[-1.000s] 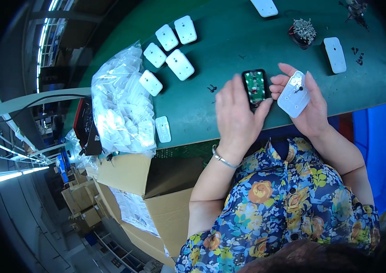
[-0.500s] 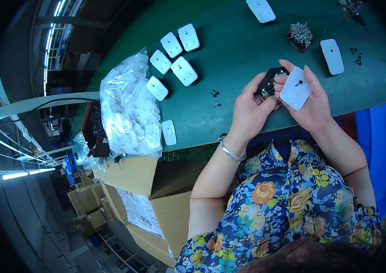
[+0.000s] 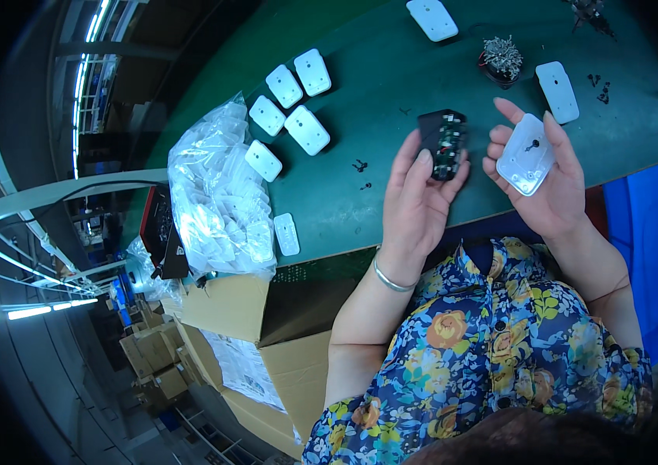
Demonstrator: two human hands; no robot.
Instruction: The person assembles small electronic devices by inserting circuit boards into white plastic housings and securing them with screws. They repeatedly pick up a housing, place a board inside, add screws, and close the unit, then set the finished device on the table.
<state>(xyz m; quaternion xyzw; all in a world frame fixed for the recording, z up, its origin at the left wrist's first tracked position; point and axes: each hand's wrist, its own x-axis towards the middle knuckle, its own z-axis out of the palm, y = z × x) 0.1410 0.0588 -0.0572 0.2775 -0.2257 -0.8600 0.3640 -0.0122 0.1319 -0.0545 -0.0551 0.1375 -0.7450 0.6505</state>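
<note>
My left hand (image 3: 416, 194) is closed on a black housing (image 3: 443, 144) with a green circuit board showing on one side, held above the green table. In my right hand (image 3: 558, 182) lies a white rounded plastic cover (image 3: 527, 155), gripped at its edge by thumb and fingers. A small black part rests on the cover near its middle. The two hands are apart. Beyond them stands a dark round pot of thin metal pieces, perhaps screws (image 3: 502, 59), and a white-topped unit (image 3: 558, 92) lies to its right.
Several white-topped units (image 3: 307, 130) sit at the left on the table. Near them is a clear bag of white covers (image 3: 220, 190), with one loose cover (image 3: 286, 234) beside it. Small black parts (image 3: 360, 166) lie scattered. An open cardboard box (image 3: 224, 310) stands below the table edge.
My hands have drawn apart, the left moving left with the black housing and the right moving right with the white cover. The housing has turned, showing more of its circuit board.
</note>
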